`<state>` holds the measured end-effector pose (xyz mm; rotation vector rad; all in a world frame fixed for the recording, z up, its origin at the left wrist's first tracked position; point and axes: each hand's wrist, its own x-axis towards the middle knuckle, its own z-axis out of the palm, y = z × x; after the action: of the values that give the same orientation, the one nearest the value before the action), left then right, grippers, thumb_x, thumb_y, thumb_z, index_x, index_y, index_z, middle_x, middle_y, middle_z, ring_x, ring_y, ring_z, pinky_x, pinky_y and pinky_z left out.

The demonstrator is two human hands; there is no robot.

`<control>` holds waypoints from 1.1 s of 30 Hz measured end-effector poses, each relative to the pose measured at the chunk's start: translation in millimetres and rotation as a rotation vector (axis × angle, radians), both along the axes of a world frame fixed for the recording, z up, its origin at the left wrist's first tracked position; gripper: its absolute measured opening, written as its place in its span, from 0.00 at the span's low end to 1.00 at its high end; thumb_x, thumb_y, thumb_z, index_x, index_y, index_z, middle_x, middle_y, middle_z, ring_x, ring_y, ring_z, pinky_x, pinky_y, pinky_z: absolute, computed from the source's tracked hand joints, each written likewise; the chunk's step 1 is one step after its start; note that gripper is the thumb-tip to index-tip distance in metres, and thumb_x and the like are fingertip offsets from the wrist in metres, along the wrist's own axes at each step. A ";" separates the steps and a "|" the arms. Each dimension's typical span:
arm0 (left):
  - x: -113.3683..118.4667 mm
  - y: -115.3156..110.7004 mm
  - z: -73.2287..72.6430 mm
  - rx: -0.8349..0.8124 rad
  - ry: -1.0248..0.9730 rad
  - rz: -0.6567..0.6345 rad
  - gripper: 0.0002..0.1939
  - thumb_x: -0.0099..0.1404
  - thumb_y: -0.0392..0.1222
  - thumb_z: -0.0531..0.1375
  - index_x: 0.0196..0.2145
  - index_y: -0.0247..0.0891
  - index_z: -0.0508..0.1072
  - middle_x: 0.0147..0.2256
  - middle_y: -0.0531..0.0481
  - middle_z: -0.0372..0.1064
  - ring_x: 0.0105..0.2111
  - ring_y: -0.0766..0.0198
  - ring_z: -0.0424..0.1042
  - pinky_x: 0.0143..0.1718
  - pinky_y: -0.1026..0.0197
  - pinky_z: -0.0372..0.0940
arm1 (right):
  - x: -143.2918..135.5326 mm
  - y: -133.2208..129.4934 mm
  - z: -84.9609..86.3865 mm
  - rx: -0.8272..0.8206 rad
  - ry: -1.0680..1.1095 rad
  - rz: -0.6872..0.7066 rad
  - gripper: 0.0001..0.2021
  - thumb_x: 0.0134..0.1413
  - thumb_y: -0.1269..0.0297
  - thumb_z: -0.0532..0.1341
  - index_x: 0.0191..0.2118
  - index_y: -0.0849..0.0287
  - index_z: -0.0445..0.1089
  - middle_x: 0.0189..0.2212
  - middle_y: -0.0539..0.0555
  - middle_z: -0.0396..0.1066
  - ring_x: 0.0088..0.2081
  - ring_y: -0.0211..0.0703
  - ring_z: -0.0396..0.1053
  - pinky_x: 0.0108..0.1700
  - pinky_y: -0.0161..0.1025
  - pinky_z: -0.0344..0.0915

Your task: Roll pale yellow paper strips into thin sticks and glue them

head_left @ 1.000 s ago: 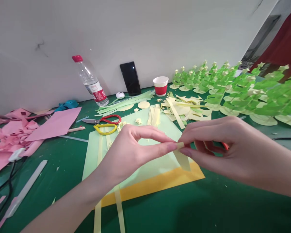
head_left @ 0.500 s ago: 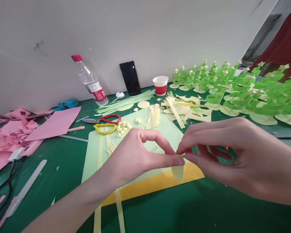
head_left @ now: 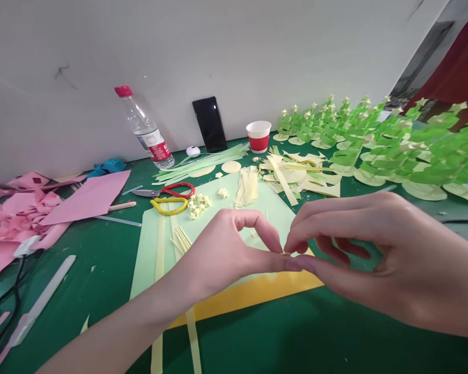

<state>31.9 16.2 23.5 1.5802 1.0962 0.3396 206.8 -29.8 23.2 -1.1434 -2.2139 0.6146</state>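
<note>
Thumb and fingertips of my left hand [head_left: 234,244] are closed in a pinch, meeting those of my right hand [head_left: 359,249]. Between them is a small pale yellow paper strip [head_left: 286,254], folded up and mostly hidden by the fingers. Both hands hover above the near right part of a light green paper sheet [head_left: 218,228], which lies over an orange-yellow sheet [head_left: 249,296]. Past my left hand sit several small folded paper stars [head_left: 198,205], with one more star [head_left: 222,193] apart. A bundle of short pale strips [head_left: 247,187] lies beyond the hands.
Scissors [head_left: 167,200] with red and yellow handles lie left of the stars. Against the wall stand a bottle [head_left: 152,137], a phone [head_left: 209,124] and a paper cup [head_left: 258,137]. Green paper trees [head_left: 374,137] fill the back right; pink paper [head_left: 89,197] covers the left.
The loose end of the yellow strip that hung below the fingertips is no longer seen there. Both hands have dropped slightly, still pinched together.
</note>
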 end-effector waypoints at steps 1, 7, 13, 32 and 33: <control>0.6 -0.7 0.4 -0.004 0.017 0.002 0.17 0.44 0.42 0.72 0.15 0.39 0.65 0.29 0.54 0.71 0.38 0.55 0.70 0.47 0.50 0.58 | -0.6 -0.2 -0.1 0.023 0.007 -0.006 0.10 0.56 0.72 0.55 0.27 0.58 0.70 0.20 0.46 0.64 0.18 0.27 0.53 0.17 0.27 0.48; 2.1 -4.6 -2.3 0.025 0.017 -0.014 0.14 0.47 0.41 0.70 0.17 0.40 0.67 0.25 0.57 0.68 0.32 0.61 0.69 0.40 0.58 0.61 | -1.5 1.2 -7.4 0.113 -0.004 -0.012 0.11 0.51 0.77 0.52 0.26 0.60 0.68 0.21 0.46 0.66 0.18 0.25 0.53 0.18 0.25 0.50; 3.5 -4.7 -7.8 0.118 -0.034 0.006 0.09 0.51 0.42 0.69 0.22 0.40 0.72 0.26 0.58 0.70 0.30 0.64 0.69 0.37 0.63 0.63 | -0.7 5.2 -23.7 0.264 0.108 -0.077 0.09 0.51 0.76 0.52 0.26 0.59 0.67 0.22 0.46 0.66 0.17 0.26 0.52 0.17 0.26 0.48; -2.6 -1.8 -0.8 0.058 -0.052 -0.010 0.04 0.55 0.44 0.66 0.25 0.44 0.79 0.30 0.56 0.76 0.39 0.58 0.73 0.50 0.55 0.60 | 11.6 14.3 -5.4 -0.224 0.154 -0.074 0.08 0.50 0.65 0.57 0.24 0.54 0.71 0.16 0.45 0.60 0.17 0.29 0.52 0.16 0.27 0.46; -2.9 -2.1 -1.1 0.054 -0.052 -0.008 0.03 0.54 0.44 0.67 0.25 0.44 0.79 0.30 0.56 0.76 0.39 0.58 0.73 0.51 0.55 0.60 | 11.7 14.1 -4.2 -0.250 0.160 -0.059 0.09 0.51 0.64 0.57 0.25 0.54 0.71 0.16 0.45 0.60 0.17 0.29 0.52 0.15 0.27 0.45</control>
<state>29.0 14.2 22.4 1.6141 1.0487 0.4055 218.5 -15.8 19.0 -1.2312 -2.0014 0.9438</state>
